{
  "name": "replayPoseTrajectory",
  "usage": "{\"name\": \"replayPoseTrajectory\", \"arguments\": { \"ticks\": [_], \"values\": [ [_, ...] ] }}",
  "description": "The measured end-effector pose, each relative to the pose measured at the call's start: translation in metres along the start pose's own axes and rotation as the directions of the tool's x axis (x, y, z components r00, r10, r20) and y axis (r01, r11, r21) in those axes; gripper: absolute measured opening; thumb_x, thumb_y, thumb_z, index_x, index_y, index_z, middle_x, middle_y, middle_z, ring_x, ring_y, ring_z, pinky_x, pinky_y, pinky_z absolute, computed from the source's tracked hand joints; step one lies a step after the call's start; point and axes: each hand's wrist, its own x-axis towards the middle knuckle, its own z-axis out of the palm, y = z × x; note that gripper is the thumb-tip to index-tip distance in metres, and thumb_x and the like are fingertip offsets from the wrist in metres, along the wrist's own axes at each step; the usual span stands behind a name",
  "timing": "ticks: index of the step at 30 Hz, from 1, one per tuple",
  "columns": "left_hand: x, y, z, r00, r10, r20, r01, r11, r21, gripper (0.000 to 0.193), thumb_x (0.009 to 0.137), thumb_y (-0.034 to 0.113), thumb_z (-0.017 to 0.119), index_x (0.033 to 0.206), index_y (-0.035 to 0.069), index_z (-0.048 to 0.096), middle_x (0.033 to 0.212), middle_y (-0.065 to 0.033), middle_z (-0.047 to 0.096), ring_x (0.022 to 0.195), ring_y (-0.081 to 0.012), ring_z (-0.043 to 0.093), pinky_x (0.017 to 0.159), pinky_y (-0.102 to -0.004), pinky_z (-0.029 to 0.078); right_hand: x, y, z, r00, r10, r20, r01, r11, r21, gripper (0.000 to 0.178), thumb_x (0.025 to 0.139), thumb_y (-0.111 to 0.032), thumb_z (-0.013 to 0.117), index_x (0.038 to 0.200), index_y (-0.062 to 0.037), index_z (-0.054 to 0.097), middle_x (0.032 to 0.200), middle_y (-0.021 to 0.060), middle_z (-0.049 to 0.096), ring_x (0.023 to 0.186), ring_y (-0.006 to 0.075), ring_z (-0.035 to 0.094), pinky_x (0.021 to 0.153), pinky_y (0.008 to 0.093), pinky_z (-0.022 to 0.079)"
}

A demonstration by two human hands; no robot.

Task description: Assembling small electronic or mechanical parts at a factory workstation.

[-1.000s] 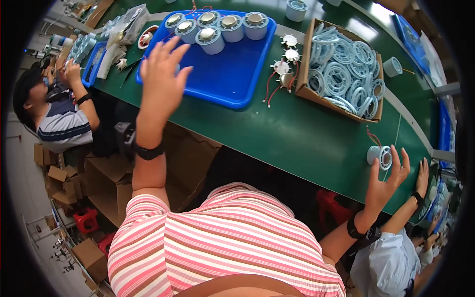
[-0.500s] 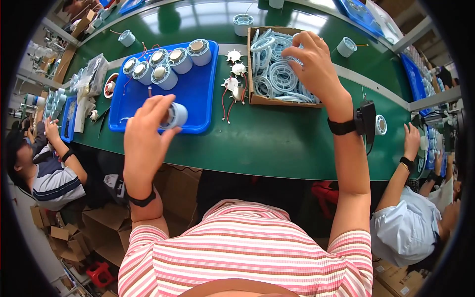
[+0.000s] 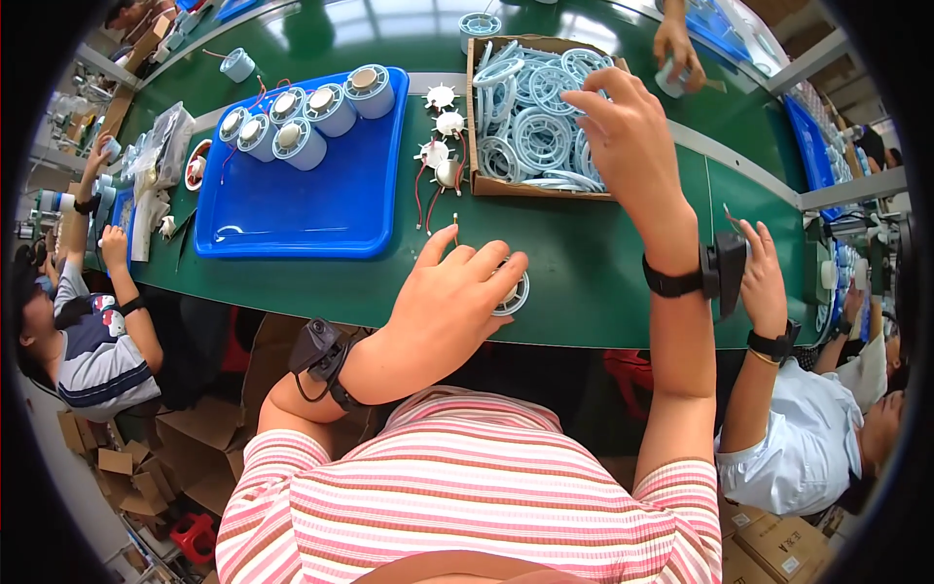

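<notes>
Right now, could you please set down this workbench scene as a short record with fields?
Left hand: around a pale blue spool, near bench edge
Right hand: over the box's right side; grip unclear
Cardboard box: filled with pale blue rings
Blue tray: six pale blue cylinders, far end
Between tray and box: white discs, red wires

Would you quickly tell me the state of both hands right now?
Left hand: closed around a light-blue round part.
Right hand: fingers curled over the pale-blue rings in the cardboard box; whether it grips one cannot be told.
</notes>
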Motion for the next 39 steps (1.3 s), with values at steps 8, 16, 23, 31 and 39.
{"name": "replayPoseTrajectory", "arguments": {
  "ticks": [8,16,23,31,39],
  "values": [
    [-0.002,0.000,0.005,1.000,-0.005,-0.027,0.005,1.000,-0.012,0.062,0.074,0.020,0.085,0.128,0.010,0.057,0.118,-0.0049,0.058,0.101,-0.0240,0.062,0.107,-0.0490,0.039,0.007,-0.009,-0.016,0.993,-0.119,0.003,0.119,0.991,-0.057,0.017,0.087,-0.002,0.069,0.103,-0.0033,0.072,0.103,0.0105,0.067,0.092,0.0318,0.063,0.081,0.0407,0.052],
    [-0.002,-0.019,0.002,0.994,-0.094,0.063,0.106,0.966,-0.237,0.066,0.077,0.020,0.085,0.136,0.010,0.056,0.125,-0.0112,0.062,0.105,-0.0305,0.064,0.099,-0.0442,0.045,-0.084,-0.073,-0.057,0.755,0.265,0.600,-0.396,0.913,0.095,0.026,0.092,0.000,0.064,0.117,-0.0025,0.070,0.101,0.0127,0.066,0.084,0.0260,0.067,0.073,0.0344,0.052],
    [-0.002,-0.026,0.021,0.979,-0.201,0.038,0.190,0.826,-0.531,0.075,0.076,0.016,0.085,0.141,0.012,0.049,0.121,-0.0137,0.061,0.079,-0.0323,0.068,0.068,-0.0408,0.055,-0.126,-0.088,-0.039,0.800,0.433,0.416,-0.562,0.783,0.267,0.048,0.083,0.000,0.073,0.130,-0.0002,0.063,0.133,0.0192,0.059,0.120,0.0362,0.059,0.099,0.0402,0.049],
    [-0.011,-0.023,0.020,0.944,-0.282,0.174,0.322,0.658,-0.681,0.070,0.082,-0.002,0.078,0.145,0.006,0.047,0.130,-0.0091,0.062,0.111,-0.0202,0.066,0.089,-0.0325,0.057,-0.150,-0.069,-0.052,0.821,0.250,0.513,-0.439,0.851,0.288,0.059,0.076,-0.002,0.080,0.132,-0.0025,0.063,0.135,0.0187,0.058,0.125,0.0343,0.057,0.104,0.0407,0.047],
    [0.003,-0.023,0.037,0.887,-0.169,0.429,0.443,0.053,-0.895,0.065,0.086,-0.004,0.070,0.145,0.004,0.046,0.125,-0.0080,0.062,0.100,-0.0163,0.069,0.086,-0.0303,0.058,-0.119,-0.107,-0.042,0.887,0.318,0.336,-0.458,0.707,0.539,0.060,0.070,0.001,0.082,0.127,-0.0044,0.065,0.133,0.0160,0.062,0.119,0.0317,0.061,0.101,0.0394,0.049]
  ]
}}
